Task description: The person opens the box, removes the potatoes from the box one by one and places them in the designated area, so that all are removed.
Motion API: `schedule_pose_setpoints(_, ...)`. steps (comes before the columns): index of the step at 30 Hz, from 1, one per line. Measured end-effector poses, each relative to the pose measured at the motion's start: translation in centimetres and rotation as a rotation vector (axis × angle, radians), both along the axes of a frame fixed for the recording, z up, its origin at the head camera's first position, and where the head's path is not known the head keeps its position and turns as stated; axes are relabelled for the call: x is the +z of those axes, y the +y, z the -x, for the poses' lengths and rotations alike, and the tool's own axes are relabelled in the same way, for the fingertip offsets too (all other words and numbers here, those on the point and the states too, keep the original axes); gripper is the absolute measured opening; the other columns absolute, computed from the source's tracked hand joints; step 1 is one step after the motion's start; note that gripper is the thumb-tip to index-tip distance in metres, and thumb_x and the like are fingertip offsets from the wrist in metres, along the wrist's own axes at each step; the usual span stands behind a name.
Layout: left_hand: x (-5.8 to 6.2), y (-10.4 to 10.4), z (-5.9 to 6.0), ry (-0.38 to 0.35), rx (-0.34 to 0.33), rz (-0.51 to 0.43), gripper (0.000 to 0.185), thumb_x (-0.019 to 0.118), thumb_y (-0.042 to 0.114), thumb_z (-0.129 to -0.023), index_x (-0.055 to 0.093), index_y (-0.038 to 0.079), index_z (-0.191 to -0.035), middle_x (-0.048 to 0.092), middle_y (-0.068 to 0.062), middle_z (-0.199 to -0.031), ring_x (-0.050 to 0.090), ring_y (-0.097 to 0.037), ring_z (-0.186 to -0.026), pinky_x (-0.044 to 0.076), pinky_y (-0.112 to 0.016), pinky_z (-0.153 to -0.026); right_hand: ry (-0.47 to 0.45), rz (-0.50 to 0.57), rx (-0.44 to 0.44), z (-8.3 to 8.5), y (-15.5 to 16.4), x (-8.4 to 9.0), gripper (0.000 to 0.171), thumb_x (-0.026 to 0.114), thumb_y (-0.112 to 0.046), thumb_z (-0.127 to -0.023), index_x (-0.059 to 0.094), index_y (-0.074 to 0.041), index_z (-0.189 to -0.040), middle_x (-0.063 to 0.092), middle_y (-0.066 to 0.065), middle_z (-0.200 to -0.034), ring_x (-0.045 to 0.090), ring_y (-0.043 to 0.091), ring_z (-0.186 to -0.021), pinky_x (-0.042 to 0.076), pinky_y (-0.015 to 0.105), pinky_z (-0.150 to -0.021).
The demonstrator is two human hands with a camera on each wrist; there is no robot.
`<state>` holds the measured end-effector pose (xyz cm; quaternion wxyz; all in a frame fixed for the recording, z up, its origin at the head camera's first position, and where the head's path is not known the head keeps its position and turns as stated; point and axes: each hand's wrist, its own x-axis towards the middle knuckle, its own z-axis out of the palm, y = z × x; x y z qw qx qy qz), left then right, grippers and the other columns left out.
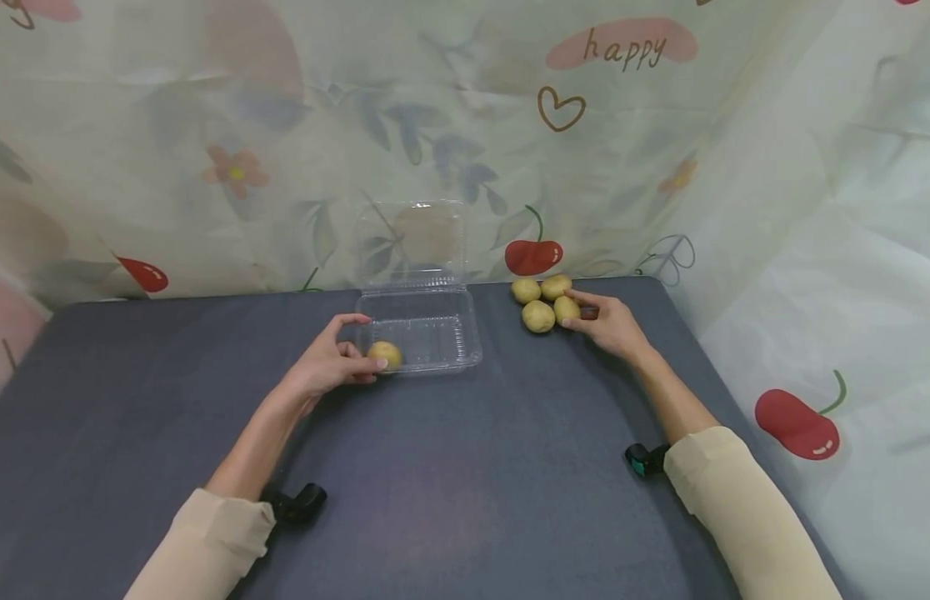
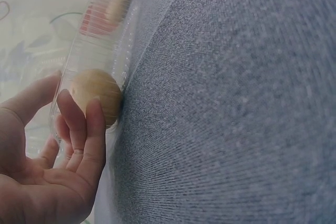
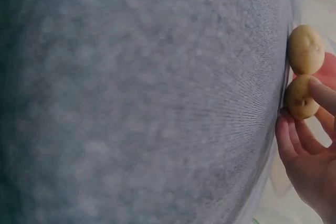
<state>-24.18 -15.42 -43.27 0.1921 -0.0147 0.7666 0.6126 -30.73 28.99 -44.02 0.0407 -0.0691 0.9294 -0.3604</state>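
A clear plastic clamshell container point(image 1: 435, 343) stands with its lid point(image 1: 412, 242) raised against the backdrop. One potato point(image 1: 386, 356) sits in its front left corner. My left hand point(image 1: 336, 360) holds the container by its left side, thumb at the front corner and a finger at the rim; in the left wrist view the fingers point(image 2: 95, 129) lie against the wall beside the potato. Over to the right, my right hand point(image 1: 609, 327) has thumb and fingers around a potato point(image 1: 566, 311) at the right of a small cluster. In the right wrist view the thumb rests on that potato point(image 3: 301, 97).
More potatoes point(image 1: 538, 317) lie close against the one in my right hand, near the table's back edge. A dark grey cloth covers the table point(image 1: 450, 483). Behind it hangs a printed curtain point(image 1: 435, 100), with pale sheeting point(image 1: 847, 275) along the right side.
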Motion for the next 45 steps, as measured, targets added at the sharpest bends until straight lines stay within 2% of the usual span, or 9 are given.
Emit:
schedule_pose_setpoints(6,0.1,0.0,0.0,0.005,-0.003,0.0,0.083,0.078,0.008,-0.087,0.026,0.013,-0.152,0.061,-0.01,-0.076,0.07,-0.031,-0.083,0.058,-0.041,-0.081,0.02,-0.005,0.001,0.0,0.0,-0.3,0.058,0.072,-0.027,-0.094,0.051,-0.014,-0.146,0.061,0.019,-0.132,0.063,0.033,-0.115,0.052,0.048,-0.089)
schedule_pose_setpoints(19,0.0,0.0,-0.3,0.013,-0.01,-0.016,0.082,0.076,0.007,-0.089,0.024,0.012,-0.152,0.059,-0.01,-0.075,0.07,-0.032,-0.083,0.058,-0.042,-0.083,0.028,0.004,0.002,0.2,0.0,-0.5,0.058,0.074,-0.031,-0.092,0.054,-0.011,-0.144,0.06,0.017,-0.135,0.061,0.033,-0.118,0.051,0.047,-0.094)
schedule_pose_setpoints(29,0.0,-0.1,-0.1,0.014,-0.016,0.008,0.083,0.077,0.011,-0.088,0.025,0.013,-0.153,0.06,-0.01,-0.076,0.071,-0.03,-0.083,0.058,-0.04,-0.081,0.118,0.02,-0.039,0.1,-0.3,0.0,0.046,0.074,-0.026,-0.091,0.063,-0.013,-0.134,0.065,0.013,-0.129,0.062,0.031,-0.116,0.05,0.047,-0.094)
schedule_pose_setpoints(36,-0.1,0.0,0.0,0.011,-0.01,0.002,0.083,0.078,0.01,-0.087,0.025,0.013,-0.152,0.06,-0.01,-0.076,0.071,-0.03,-0.082,0.058,-0.04,-0.08,0.194,0.12,-0.061,-0.1,-0.8,0.5,0.04,0.075,-0.017,-0.091,0.067,-0.011,-0.13,0.065,0.01,-0.129,0.061,0.032,-0.118,0.053,0.045,-0.091)
schedule_pose_setpoints(45,-0.2,-0.1,0.1,0.021,-0.017,0.001,0.084,0.077,0.009,-0.088,0.025,0.012,-0.153,0.06,-0.009,-0.075,0.071,-0.031,-0.082,0.058,-0.039,-0.08,0.255,0.244,-0.023,-0.7,-2.2,1.1,0.039,0.074,-0.007,-0.09,0.066,-0.005,-0.128,0.067,0.014,-0.125,0.063,0.033,-0.116,0.054,0.036,-0.091)
